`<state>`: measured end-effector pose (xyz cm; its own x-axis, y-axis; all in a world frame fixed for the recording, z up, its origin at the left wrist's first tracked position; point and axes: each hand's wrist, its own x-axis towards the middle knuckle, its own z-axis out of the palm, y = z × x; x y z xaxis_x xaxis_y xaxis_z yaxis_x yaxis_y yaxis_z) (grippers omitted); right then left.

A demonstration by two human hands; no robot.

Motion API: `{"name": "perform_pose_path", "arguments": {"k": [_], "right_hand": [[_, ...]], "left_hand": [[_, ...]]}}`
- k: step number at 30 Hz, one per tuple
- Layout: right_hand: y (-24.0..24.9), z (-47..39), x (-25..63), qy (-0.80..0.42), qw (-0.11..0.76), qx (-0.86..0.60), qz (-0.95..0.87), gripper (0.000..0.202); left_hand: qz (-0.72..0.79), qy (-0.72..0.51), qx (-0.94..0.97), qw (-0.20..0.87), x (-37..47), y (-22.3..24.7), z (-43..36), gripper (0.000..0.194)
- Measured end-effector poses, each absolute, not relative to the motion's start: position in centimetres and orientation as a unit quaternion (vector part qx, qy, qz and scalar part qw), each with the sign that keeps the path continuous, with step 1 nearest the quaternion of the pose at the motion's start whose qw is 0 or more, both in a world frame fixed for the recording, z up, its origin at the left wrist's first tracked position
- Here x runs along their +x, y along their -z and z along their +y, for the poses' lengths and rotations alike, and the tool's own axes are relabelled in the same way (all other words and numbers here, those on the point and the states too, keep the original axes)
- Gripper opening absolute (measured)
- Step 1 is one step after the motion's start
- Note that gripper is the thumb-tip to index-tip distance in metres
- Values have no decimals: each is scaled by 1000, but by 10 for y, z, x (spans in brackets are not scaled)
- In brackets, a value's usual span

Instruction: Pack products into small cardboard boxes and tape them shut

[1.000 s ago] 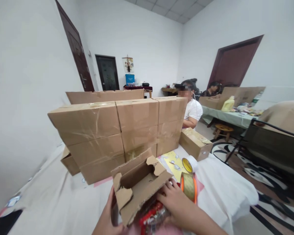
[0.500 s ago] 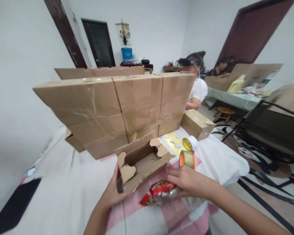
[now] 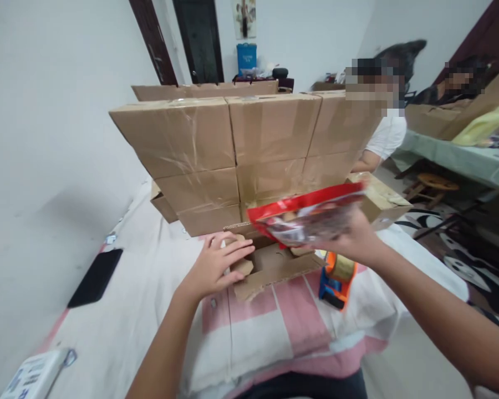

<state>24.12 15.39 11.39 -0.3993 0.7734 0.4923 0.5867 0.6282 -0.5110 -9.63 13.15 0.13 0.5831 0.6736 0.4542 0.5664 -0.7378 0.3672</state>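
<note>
My right hand (image 3: 353, 235) grips a red-edged plastic snack bag (image 3: 311, 216), raised over the small cardboard box (image 3: 274, 271). The bag is blurred and its contents are hard to make out. The box lies open-topped on the cloth-covered table, its flaps spread. Fingers apart, my left hand (image 3: 222, 263) rests on the box's left end flap. An orange and blue tape dispenser (image 3: 336, 285) with a roll of tape lies to the right of the box, below my right wrist.
Taped cardboard boxes (image 3: 199, 138) stand stacked behind the open one, with another box (image 3: 378, 197) at their right. A black flat pad (image 3: 95, 277) and a white power strip (image 3: 37, 374) lie on the left. A person in a white shirt (image 3: 386, 136) sits beyond the stack.
My right hand has lifted the snack bag from the table to above the box. My left hand has shifted from the box's side onto its end flap. The view has turned left and down.
</note>
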Motion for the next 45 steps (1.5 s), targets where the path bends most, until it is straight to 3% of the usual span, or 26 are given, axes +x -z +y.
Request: {"name": "perform_pose_path", "arguments": {"k": [2,4,10,16,19,23,28,34,37,40,45], "right_hand": [[-111,166,218,-168,306,-380,-857,54],[-105,174,204,-187,240,-369,-878,45],[-86,187,193,-149,68,-410,-897,44],[-71,188,166,-166,-88,-347,-919,31],[-57,192,149,-159,-138,-328,-921,34],[-46,200,141,-153,-123,-330,-924,45],[-59,193,171,-161,4,-355,-921,34],[-57,180,237,-104,190,-432,-876,30],[-50,178,248,-90,156,-432,-884,34],[-48,176,240,-53,63,-470,-879,36],[-60,184,214,-28,-102,-531,-841,59]], "left_hand": [[346,-225,907,81,-90,-8,136,47],[331,-235,910,82,-89,-3,141,41],[307,-480,821,41,-110,40,145,45],[315,-607,728,56,-106,59,142,40],[318,-629,705,75,-103,67,143,42],[347,-635,685,82,-102,81,144,57],[342,-612,705,104,-99,89,143,78],[332,-523,783,44,-96,83,141,65],[337,-535,775,24,-92,83,140,68],[334,-537,774,18,-89,84,139,67],[329,-537,777,-1,-85,84,137,63]]}}
